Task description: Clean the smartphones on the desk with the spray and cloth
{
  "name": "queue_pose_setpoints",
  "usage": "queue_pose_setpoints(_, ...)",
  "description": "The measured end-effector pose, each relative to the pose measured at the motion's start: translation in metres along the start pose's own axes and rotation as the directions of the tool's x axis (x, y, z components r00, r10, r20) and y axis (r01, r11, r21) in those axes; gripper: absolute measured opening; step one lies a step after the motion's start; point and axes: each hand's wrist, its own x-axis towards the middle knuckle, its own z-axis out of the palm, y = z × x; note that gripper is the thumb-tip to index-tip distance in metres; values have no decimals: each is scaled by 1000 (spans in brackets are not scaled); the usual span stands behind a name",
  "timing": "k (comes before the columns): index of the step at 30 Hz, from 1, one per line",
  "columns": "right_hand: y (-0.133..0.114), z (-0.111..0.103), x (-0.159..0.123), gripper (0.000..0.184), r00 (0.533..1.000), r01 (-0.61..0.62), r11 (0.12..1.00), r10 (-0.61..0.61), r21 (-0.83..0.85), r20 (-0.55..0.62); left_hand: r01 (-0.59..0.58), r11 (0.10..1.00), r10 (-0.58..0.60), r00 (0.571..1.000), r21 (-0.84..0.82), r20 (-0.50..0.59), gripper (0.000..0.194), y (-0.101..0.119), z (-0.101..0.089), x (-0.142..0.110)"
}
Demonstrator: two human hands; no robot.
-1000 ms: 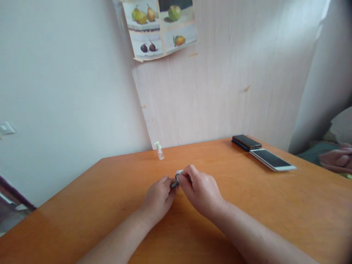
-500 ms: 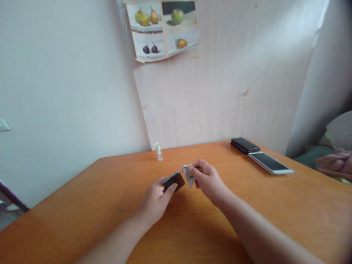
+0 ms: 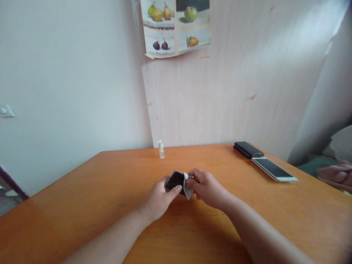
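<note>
My left hand [image 3: 161,198] is closed around a dark smartphone [image 3: 175,179], thumb across its near face, holding it tilted above the table. Between the thumb and fingers of my right hand [image 3: 205,187] is a light grey cloth [image 3: 188,189], bunched at the top with a corner hanging down. The cloth lies against the phone's right end and hides that end. Beyond my hands, a small clear pump bottle [image 3: 161,151] with a pale green top stands upright near the table's back edge.
On the back right of the orange wooden table [image 3: 110,183] lie a dark phone [image 3: 249,149] on a blue case or second device and a white tablet-like device [image 3: 274,169]. Fruit paintings [image 3: 176,29] hang on the board behind. Fabric [image 3: 335,172] is heaped beyond the right edge.
The phone has turned from edge-on to showing its broad face. My right hand drew the cloth away from the phone, then brought it back onto the right end. The view shifted slightly.
</note>
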Motion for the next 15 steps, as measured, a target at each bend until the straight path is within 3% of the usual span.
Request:
queue_pose_setpoints(5, -6, -8, -3, 13, 996, 66, 969, -78, -239, -40, -57, 937, 69, 997, 344, -23, 22, -2, -6, 0)
queue_pose_setpoints(9, -4, -11, -1, 21, 997, 53, 976, -65, -213, -50, -86, 868, 101, 995, 489, -4, 25, -4, -7, 0)
queue_pose_setpoints(12, 5, -18, 4, 25, 979, 12, 991, -40, -136, -200, -115, 858, 124, 992, 500, 17, 29, -9, -7, 2)
queue_pose_setpoints(15, 13, -29, 10, 26, 930, -45, 993, 2, -109, -368, -118, 862, 124, 992, 493, 22, 29, -15, -6, 3)
